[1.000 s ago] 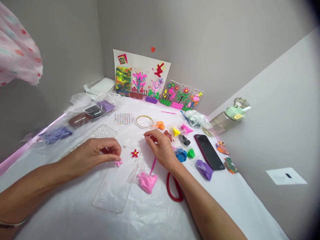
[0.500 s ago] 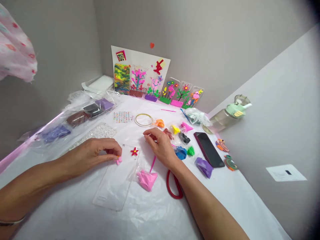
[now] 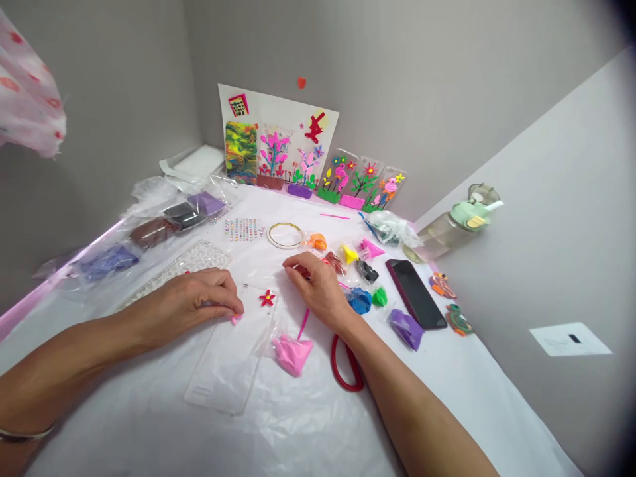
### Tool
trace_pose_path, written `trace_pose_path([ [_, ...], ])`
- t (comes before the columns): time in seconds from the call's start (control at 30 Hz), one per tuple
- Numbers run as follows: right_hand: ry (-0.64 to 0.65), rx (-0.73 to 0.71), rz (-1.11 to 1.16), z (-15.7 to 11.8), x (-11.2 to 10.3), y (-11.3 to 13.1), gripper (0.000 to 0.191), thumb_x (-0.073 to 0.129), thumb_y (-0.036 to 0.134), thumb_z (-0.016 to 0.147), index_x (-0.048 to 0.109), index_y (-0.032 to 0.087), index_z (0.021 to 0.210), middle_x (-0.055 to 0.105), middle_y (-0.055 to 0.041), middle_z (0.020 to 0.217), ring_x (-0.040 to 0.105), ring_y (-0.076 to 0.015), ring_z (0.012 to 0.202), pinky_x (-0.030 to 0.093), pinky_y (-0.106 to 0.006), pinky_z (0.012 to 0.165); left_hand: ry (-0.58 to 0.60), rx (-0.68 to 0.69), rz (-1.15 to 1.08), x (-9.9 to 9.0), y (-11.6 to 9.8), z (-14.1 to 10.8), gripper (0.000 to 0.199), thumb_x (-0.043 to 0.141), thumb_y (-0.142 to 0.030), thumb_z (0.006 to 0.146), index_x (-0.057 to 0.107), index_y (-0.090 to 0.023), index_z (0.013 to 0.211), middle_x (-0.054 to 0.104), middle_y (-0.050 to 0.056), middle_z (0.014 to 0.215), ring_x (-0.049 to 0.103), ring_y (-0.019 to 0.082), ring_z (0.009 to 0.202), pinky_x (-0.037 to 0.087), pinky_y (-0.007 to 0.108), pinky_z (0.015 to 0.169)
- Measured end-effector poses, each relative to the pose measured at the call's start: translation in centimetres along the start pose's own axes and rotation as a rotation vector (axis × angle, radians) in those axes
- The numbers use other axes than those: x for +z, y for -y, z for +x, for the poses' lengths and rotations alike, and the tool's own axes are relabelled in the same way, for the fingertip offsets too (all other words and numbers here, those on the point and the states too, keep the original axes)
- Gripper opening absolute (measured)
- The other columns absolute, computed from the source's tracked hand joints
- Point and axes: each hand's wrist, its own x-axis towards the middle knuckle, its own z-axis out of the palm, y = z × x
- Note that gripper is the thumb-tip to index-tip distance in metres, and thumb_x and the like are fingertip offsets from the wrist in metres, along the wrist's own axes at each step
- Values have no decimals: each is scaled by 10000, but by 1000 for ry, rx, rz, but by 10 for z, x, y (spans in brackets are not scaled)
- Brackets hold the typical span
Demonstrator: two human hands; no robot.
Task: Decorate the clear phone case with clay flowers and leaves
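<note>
Pinching pink pc, clr case, wall-pnl mkgs illeg.

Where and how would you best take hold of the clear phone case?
Probably by both long edges at its near end, coming from the wearer's side: the clear phone case lies flat, that end is uncovered, and the left hand, pink clay and red flower are toward the far end.

Small pink clay piece pinched in the left fingers, clear rectangular plastic phone case lying flat beneath, red five-petalled clay flower, yellow-centred, near its far right corner
</note>
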Motion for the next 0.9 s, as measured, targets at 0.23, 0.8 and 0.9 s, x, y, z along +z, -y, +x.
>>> trace_pose_path([
  [0.23, 12, -9, -8, -1, 1, -1, 165, 622, 173, 1037, 774, 216, 1084, 807, -68, 1074, 738, -209, 917, 570, -350, 862, -11, -21, -22, 0, 0, 0, 240, 654, -389, 1025, 874, -319, 961, 756, 36, 1019, 708, 217, 923, 498, 287, 816],
  [0.8, 25, -9, -11, -1, 1, -2, 161, 638, 164, 1029, 779, 221, 1082, 816, -67, 1073, 752, -219, 949, 576, -358, 894, -26, -27, -7, -1, 4, -2, 275, 651, -460, 1046, 892, -337, 999, 757, 37, 1035, 705, 221, 946, 496, 293, 828],
  [0.9, 22, -8, -11, -1, 0, -2, 156, 640, 168, 1029, 779, 223, 1076, 818, -67, 1074, 752, -219, 952, 575, -356, 893, -15, -21, -18, -2, 3, -3, 289, 639, -487, 1064, 879, -329, 1035, 759, 37, 1057, 702, 223, 959, 507, 297, 837],
])
